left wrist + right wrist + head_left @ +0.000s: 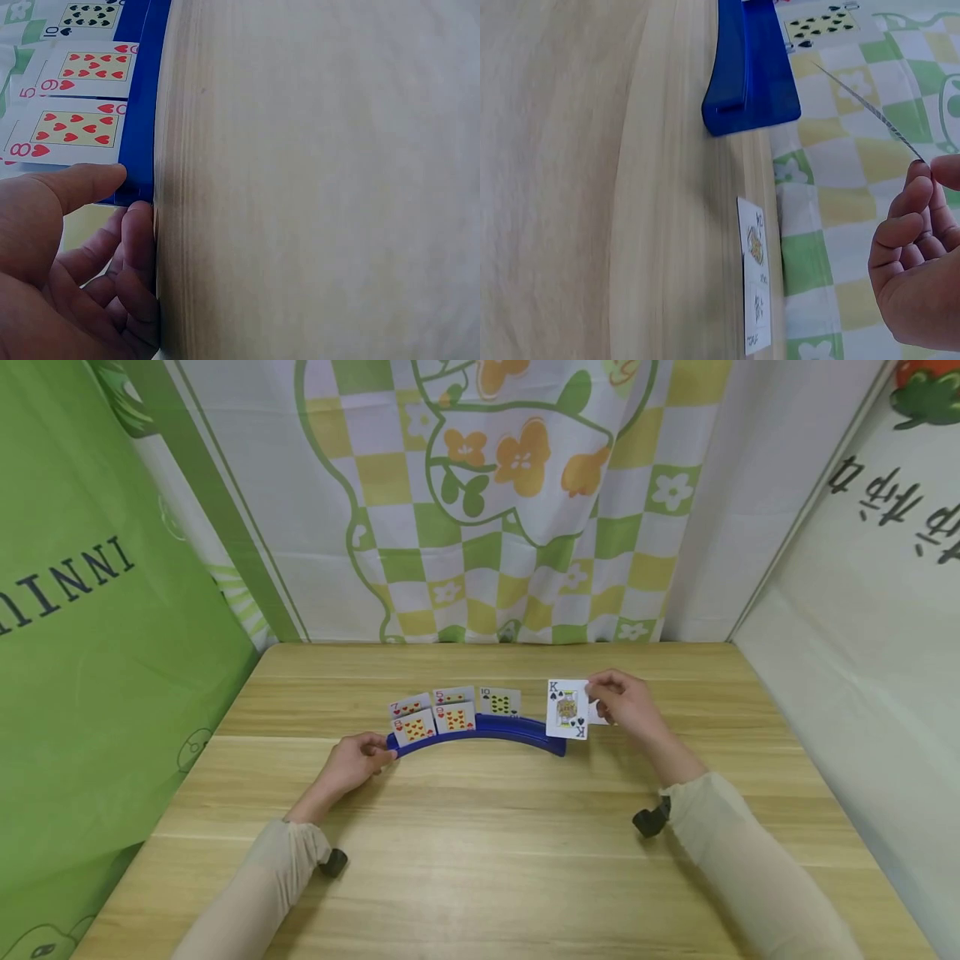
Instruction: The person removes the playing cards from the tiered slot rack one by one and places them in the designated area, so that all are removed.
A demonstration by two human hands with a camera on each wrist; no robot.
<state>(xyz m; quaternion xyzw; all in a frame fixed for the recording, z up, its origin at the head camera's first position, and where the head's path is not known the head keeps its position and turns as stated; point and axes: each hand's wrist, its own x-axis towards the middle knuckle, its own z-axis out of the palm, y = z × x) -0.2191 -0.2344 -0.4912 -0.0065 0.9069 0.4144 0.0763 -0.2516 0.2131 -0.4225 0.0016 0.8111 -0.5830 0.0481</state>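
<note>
A curved blue card holder (517, 727) stands on the table. My left hand (356, 763) grips its left end, thumb and fingers on either side of the end in the left wrist view. The eight of hearts (415, 727) and nine of hearts (455, 717) stand in its front row. Behind them show a red seven (409, 704), a red five (453, 695) and the ten of spades (500, 702). Near the holder's right end, my right hand (626, 703) pinches the king of spades (567, 710) by its upper right edge. The right wrist view catches this card edge-on.
Face-up cards (755, 277) lie on the wooden table (510, 860) past the holder's right end, mostly hidden behind the right hand in the head view. A patterned curtain (517, 577) hangs at the table's back edge. Fabric walls flank both sides.
</note>
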